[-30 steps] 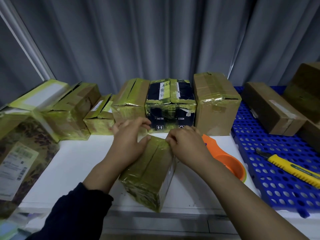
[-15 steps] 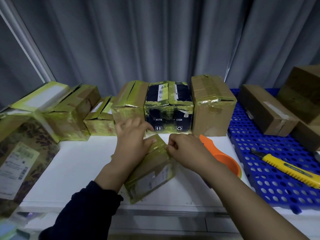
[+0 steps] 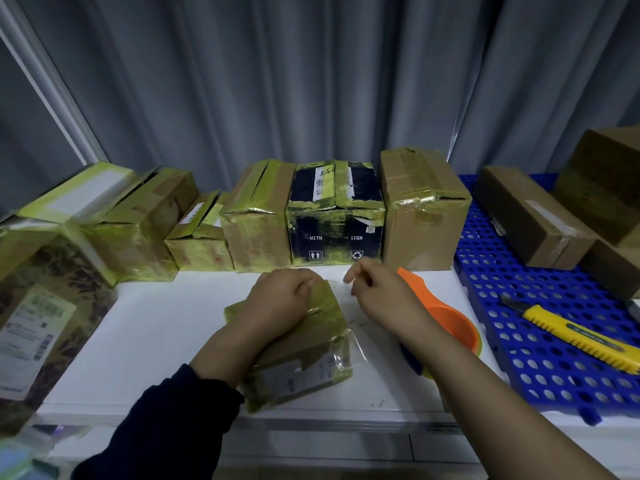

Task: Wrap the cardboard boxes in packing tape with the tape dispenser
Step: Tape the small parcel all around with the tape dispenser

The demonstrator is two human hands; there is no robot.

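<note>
- The box [image 3: 304, 358] is gripped on the surface [image 3: 166, 323] by the left hand [image 3: 280, 299].
- The tape [image 3: 353, 327] is pinched by the right hand [image 3: 377, 296] (the dispenser [image 3: 446, 327] lies idle behind it).
- If slackened, the tape may be stuck to itself.

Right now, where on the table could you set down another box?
Barest patch: the white table between the patterned package and the box the left hand grips. Crowded: the taped boxes along the back and the tape dispenser by the right hand.

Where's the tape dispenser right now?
Head view, right of centre: the orange tape dispenser lies on the table, partly behind the right hand, beside the blue mat.
</note>
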